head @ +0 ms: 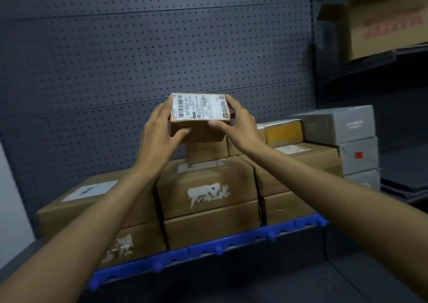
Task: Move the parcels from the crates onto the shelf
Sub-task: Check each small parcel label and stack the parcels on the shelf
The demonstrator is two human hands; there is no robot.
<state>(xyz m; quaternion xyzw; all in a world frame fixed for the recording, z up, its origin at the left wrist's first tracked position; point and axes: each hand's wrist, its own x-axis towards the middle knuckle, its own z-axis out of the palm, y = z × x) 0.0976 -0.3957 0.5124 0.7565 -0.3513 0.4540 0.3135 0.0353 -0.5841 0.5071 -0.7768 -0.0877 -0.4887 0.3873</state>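
Nearest, blue front rail point(208, 249) of the shelf, running along the shelf's front edge, dark deck below it. Just behind the rail, stacked brown cartons point(208, 200) fill the shelf front, two high, torn label patches on the faces; a wide flat carton point(92, 193) with a white label sits toward the left end. Both forearms reach over these.

Above the middle stack, a small brown parcel point(200, 117) with a white shipping label on top, held between both hands. Left hand point(159, 131) curls round its left side, thumb on the front face; right hand point(236, 122) curls round the right side, thumb on the front face too. Parcel sits on or just above a small carton point(206, 149) on top of the middle stack; contact unclear, cannot tell.

Toward the right end, grey boxes point(342, 138) stacked three high, a yellow-topped carton point(282, 131) beside them. Behind all, grey pegboard back panel point(139, 47). Upper right, open cardboard box point(389, 19) on a higher shelf.

Crates not in view. Step, as judged: placing the parcel on the pile.

Risk: the support carton looks no wider than the parcel, so an off-centre release could tip it forward off the stack, over the rail. Pushing too hard may shove the small carton back.
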